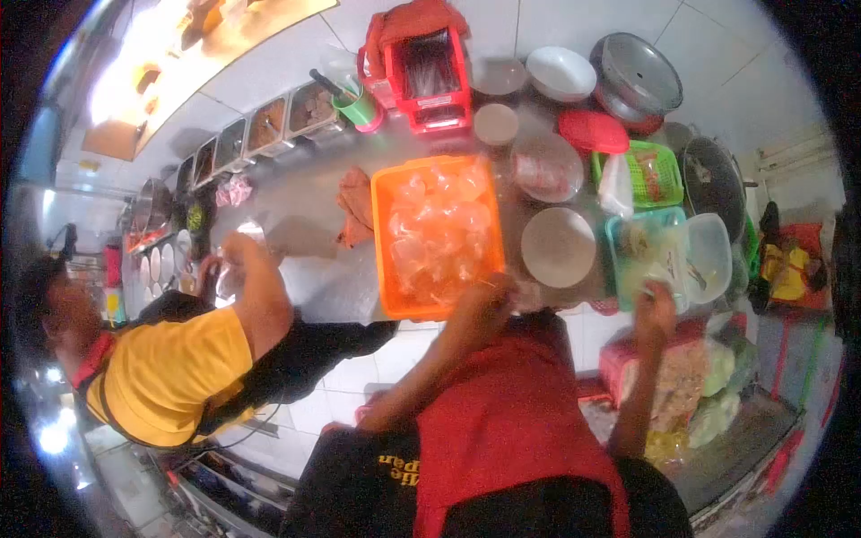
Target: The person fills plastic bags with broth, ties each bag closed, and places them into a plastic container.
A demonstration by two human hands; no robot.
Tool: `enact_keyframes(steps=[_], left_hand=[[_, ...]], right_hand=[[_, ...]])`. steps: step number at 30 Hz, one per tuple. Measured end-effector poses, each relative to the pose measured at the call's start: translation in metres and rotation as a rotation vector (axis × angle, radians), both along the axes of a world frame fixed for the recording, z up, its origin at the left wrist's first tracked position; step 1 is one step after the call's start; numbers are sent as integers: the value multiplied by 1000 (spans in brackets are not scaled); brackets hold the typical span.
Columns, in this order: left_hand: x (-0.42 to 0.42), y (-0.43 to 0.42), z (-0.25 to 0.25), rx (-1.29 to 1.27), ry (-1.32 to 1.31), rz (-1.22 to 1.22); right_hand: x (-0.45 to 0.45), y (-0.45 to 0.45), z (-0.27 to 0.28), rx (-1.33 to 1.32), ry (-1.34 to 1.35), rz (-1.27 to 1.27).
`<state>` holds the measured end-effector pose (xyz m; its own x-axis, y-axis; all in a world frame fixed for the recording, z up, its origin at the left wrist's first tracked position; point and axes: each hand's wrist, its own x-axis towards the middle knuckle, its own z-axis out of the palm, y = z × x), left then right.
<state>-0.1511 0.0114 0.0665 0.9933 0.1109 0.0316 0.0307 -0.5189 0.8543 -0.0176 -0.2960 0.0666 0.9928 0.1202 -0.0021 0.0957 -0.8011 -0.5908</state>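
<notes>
At eight o'clock of the view, a co-worker in a yellow shirt point(179, 372) leans over the steel tabletop point(314, 278). Metal bins point(305, 132) line up at ten o'clock, then a green cup point(360, 109) at eleven. A brown cloth point(356, 211) lies just beside the orange tub point(380, 238), on its nine o'clock side. Near the centre, that tub is filled with clear, rounded bundles point(439, 224). A red box point(439, 108) stands at twelve. By the tub's five o'clock corner is the left hand point(485, 300), fingers bent; I cannot tell whether its grip pinches anything. A white bowl point(560, 73) sits at one, a pale round dish point(558, 247) at three, and a green basket point(674, 170) at two. Also at three is a teal container point(613, 240) with pale contents. Around its six o'clock edge is the right hand point(656, 309), fingers curled, its grip too blurred to tell. A clear container point(708, 260) lies just beyond, at three.
</notes>
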Motion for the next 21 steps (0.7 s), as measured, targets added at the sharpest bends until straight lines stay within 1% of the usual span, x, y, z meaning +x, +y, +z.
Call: enact_keyframes(steps=[1,2,4,7,9,10,11,12,13,14,16,17,18,19,21], left_hand=[[4,-11,-2,-19,91,-63],[10,-20,-2,-103,80,-148],[19,-38,1,-280,68,-327],[30,-55,6,-116,34,-537],[32,-62,14,-126,151,-510],[33,-64,18,-130,209,-495],[33,-65,20,-150,188,-510],[35,-65,22,-169,166,-523],[36,-64,25,-188,143,-532],[36,-62,31,-214,128,-524],[35,-59,44,-268,99,-497],[34,-60,41,-214,109,-472],[33,-60,35,-159,118,-444],[31,-61,30,-104,128,-414],[27,-61,23,-135,90,-357]], right_hand=[[1,-50,-13,-407,-28,-71],[-2,-81,-7,-435,21,35],[-14,-106,-8,-393,86,120],[-27,-115,-54,-195,99,60],[-33,-121,-74,-66,100,18],[-35,-107,-63,63,205,-84],[-38,-93,-51,191,296,-200],[-42,-95,-72,268,284,-245],[-39,-77,-58,345,270,-285],[-44,-59,-40,197,123,-269],[-41,-71,-83,193,1,-257],[-40,-75,-98,192,-59,-247],[-43,-59,-83,155,-66,-311],[-43,-60,-85,120,-113,-295],[-44,-62,-85,50,-209,-265]])
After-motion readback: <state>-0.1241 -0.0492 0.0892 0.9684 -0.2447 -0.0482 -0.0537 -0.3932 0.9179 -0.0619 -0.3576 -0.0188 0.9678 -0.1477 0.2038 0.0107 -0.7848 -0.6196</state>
